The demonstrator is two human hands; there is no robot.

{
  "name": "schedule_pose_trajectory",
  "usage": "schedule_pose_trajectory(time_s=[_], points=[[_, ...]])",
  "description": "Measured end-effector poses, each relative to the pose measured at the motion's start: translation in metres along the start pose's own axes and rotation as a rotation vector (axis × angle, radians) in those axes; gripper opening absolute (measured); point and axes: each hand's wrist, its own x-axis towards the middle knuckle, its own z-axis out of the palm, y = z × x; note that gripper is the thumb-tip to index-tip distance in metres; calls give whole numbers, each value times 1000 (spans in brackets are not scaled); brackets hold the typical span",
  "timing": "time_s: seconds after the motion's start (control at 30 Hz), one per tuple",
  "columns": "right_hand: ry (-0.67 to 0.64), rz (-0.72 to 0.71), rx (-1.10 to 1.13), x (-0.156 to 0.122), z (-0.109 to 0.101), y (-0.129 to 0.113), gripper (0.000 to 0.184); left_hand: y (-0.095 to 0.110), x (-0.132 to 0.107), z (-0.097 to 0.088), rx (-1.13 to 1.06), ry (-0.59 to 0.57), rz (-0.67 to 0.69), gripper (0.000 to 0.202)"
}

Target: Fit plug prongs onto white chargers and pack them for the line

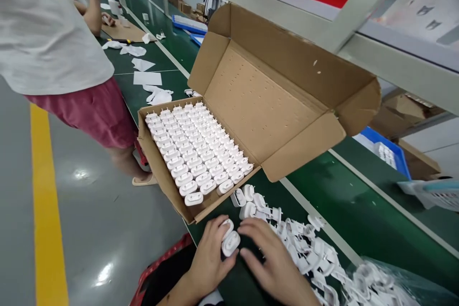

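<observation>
An open cardboard box point(158, 162) lies on the green belt, filled with several rows of white plug adapters point(195, 146) standing prongs up. Its lid point(265, 100) leans back toward the shelf. Just below the box's near corner, my left hand point(210, 260) curls round a couple of white adapters point(229, 241). My right hand point(272, 260) lies beside them with fingers stretched over the belt, fingertips touching the same adapters. A loose heap of white adapters point(308, 248) spreads to the right of my hands.
A person in a white top and red shorts point(71, 81) stands at the left by the belt. White papers point(147, 78) and brown card lie farther up the belt. A blue tray point(389, 150) and a metal shelf frame point(358, 24) sit on the right. Grey floor with a yellow line point(46, 210) runs left.
</observation>
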Motion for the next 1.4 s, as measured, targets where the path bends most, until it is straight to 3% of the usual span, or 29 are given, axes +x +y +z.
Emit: schedule_pose_trajectory(time_s=[0.07,0.2,0.3,0.43,0.5,0.6,0.67,0.7,0.77,0.83,0.97,1.1,1.2,1.33,1.4], points=[[-117,-32,-69,-5,17,-9,38,-6,-9,-15,6,-70,50,58],[-170,-55,-208,-15,47,-2,43,-18,-8,-44,4,-347,122,69],[-155,-72,-249,-22,48,7,41,-21,0,-50,35,-362,104,58],[-165,-20,-110,-23,15,6,29,-9,-1,-51,2,-197,33,39],[-66,-17,-39,-14,-10,1,32,1,-3,-61,-64,-67,18,40],[179,-175,-25,21,-36,-8,45,9,0,-90,-168,210,5,43],[220,-307,-66,55,-41,-12,41,7,10,-110,-128,381,12,49],[181,-351,-121,72,-40,-13,35,4,17,-118,-52,413,21,53],[22,-396,-284,102,-34,-12,24,-4,32,-129,161,366,85,52],[-154,-394,-422,121,-26,-10,24,-11,44,-134,306,220,140,39],[-296,-333,-479,133,-18,-8,25,-17,52,-132,259,104,141,23],[-256,-284,-514,130,-17,-10,21,-16,52,-128,285,27,161,14],[-160,-259,-434,123,-17,-8,19,-16,54,-132,329,42,177,16],[-39,-214,-333,107,-7,-9,17,-20,59,-139,176,-13,99,10],[-17,-213,-369,100,2,-16,16,-23,60,-138,103,32,74,8]])
